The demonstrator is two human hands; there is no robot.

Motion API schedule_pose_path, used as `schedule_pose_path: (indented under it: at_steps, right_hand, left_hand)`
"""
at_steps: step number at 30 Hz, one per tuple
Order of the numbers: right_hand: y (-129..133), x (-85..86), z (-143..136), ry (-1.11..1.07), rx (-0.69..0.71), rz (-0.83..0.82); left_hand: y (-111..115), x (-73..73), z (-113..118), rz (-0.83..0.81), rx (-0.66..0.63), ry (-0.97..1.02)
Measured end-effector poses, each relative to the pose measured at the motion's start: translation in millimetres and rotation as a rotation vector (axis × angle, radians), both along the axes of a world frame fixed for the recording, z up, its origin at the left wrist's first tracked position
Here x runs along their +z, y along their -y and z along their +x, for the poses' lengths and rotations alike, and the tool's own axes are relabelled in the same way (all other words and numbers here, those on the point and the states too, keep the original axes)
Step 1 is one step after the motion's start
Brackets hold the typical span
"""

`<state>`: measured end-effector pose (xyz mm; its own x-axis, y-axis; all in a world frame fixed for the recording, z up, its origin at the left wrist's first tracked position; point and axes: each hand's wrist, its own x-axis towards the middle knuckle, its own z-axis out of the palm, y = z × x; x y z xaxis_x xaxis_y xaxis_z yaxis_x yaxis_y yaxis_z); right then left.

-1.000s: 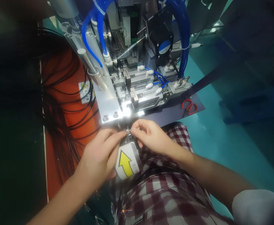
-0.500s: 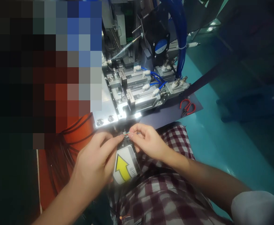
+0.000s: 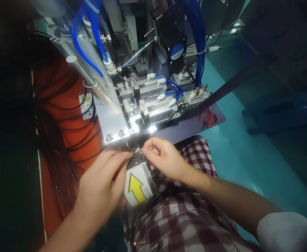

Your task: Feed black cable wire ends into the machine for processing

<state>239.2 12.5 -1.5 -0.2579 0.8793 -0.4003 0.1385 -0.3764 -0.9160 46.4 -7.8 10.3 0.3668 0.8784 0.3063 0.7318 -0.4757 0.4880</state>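
With thin wires point(image 3: 138, 151) in the tight fingertip pinch of left hand point(image 3: 102, 178) and right hand point(image 3: 166, 158), near yellow-arrow label point(image 3: 136, 187).

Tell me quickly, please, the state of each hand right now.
Left hand: fingertips at the thin wires; whether its grip is closed cannot be told.
Right hand: closed, pinching the thin wires between thumb and forefinger.

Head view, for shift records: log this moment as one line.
left hand: at thin wires; right hand: pinching thin wires; arrow label: beside left hand; pliers: on grey sheet
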Motion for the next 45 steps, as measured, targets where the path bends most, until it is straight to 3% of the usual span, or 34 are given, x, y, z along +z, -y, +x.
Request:
schedule_pose_path:
  at_steps: [9, 19, 26, 35, 45]
  right_hand:
    - [-1.2, -0.3, 1.3, -0.012, 0.027, 0.001]
    - [-1.3, 2.6, 2.0, 0.082, 0.049, 0.086]
    - [-4.6, 1.2, 4.4, 0.057, 0.074, -0.001]
    - [-6.4, 9.5, 6.2, 0.269, 0.057, 0.374]
    - [-2.5, -2.2, -0.4, 0.276, -0.009, 0.625]
  left_hand:
    - [1.3, -5.7, -2.9, 0.058, -0.041, -0.091]
    - [-0.4, -3.5, 0.4, 0.047, -0.023, -0.022]
    - [0.6, -4.8, -0.2, 0.047, -0.009, -0.009]
    - [0.2, -4.8, 1.4, 0.046, -0.016, -0.004]
    - [2.6, -7.6, -0.9, 0.057, -0.011, -0.006]
